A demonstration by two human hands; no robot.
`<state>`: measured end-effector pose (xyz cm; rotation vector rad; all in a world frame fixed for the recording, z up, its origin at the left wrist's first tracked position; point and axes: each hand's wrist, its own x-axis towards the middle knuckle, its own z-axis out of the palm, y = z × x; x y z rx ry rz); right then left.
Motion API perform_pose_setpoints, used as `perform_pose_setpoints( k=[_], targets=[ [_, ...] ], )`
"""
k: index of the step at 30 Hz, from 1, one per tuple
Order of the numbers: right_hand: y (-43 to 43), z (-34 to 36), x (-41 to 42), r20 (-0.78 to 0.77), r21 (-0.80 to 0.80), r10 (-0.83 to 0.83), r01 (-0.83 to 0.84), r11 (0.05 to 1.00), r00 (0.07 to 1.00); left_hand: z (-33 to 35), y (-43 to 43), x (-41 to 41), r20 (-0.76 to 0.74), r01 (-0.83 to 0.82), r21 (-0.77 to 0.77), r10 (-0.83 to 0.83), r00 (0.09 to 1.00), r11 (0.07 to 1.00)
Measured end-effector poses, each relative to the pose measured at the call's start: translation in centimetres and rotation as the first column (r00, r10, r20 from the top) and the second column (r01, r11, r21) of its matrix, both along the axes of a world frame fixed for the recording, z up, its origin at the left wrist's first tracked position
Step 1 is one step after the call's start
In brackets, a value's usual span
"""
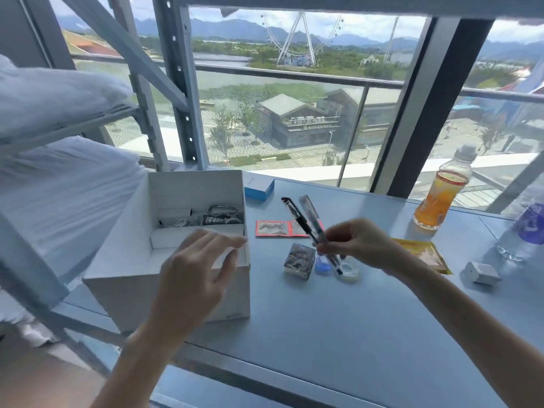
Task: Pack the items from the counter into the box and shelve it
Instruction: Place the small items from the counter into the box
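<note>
R hand (350, 242) pinches two pens (300, 220) low on the barrels, one black gel type, one clear-barrelled. Both slant up & left from the fingers, w/ the lower ends poking out below the grip. They're held above the counter (323, 334), right of the white box (164, 293) & apart from it.

L hand (200, 269) is spread & relaxed over the box's near right rim, holding nothing; can't tell if it touches the cardboard. The box is open-topped, w/ a metal chain-like item (222, 216) & white bits at the back.

Writing: the silver carton (298, 260) under the pens has lettering, too blurred to read. Same for the label on the orange drink bottle (441, 198).

Also on the counter:
- a blue-&-white pack (259, 187) behind the box
- red sachets (273, 229)
- a blue cap (322, 265)
- a clear tape roll (351, 272)
- a yellow sachet (424, 254)
- a white charger (482, 272)
- a purple-label bottle (527, 231) at far right
</note>
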<state>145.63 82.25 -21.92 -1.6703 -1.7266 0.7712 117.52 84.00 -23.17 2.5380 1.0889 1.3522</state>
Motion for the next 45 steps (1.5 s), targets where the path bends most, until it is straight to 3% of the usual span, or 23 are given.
perform_pose_setpoints(
  k=[5, 9, 14, 18, 24, 28, 34, 39, 45],
  targets=[
    [5.3, 5.0, -6.4, 0.076, 0.137, 0.118, -0.127, 0.982, 0.99, -1.1, 3.2, -8.2, -0.389, -0.155, -0.008, 0.14, 0.911, 0.988],
    [10.7, 6.1, -13.5, 0.321, 0.182, 0.208, -0.276, 0.944, 0.924, -2.7, 4.2, -9.8, -0.483, -0.148, 0.081, 0.169, 0.859, 0.986],
    [16.9, 1.9, -19.3, 0.658, -0.106, 0.359, -0.391, 0.914, 0.662, -3.1, 4.7, -9.6, -0.445, -0.12, 0.117, 0.16, 0.881, 0.986],
    [19.8, -1.9, -19.9, 0.766, -0.355, 0.457, -0.295, 0.887, 0.451, -3.4, 4.9, -9.6, -0.408, -0.122, 0.153, 0.175, 0.896, 0.981],
    [21.1, -4.4, -19.3, 0.785, -0.506, 0.521, -0.139, 0.851, 0.336, -3.7, 5.1, -9.4, -0.354, -0.115, 0.209, 0.185, 0.917, 0.971],
    [21.0, -5.3, -19.2, 0.817, -0.509, 0.51, -0.079, 0.857, 0.268, -3.8, 5.2, -9.3, -0.346, -0.117, 0.218, 0.189, 0.919, 0.969],
    [20.7, -5.3, -19.2, 0.897, -0.386, 0.385, -0.042, 0.922, 0.218, -3.6, 5.1, -9.2, -0.346, -0.119, 0.216, 0.19, 0.919, 0.969],
    [20.5, -5.7, -19.5, 0.954, -0.269, 0.276, -0.071, 0.96, 0.117, -3.7, 5.1, -9.2, -0.353, -0.119, 0.207, 0.187, 0.917, 0.971],
    [20.7, -6.2, -19.6, 0.969, -0.235, 0.243, -0.119, 0.965, 0.052, -3.6, 5.1, -9.3, -0.367, -0.118, 0.197, 0.185, 0.912, 0.973]
  ],
)
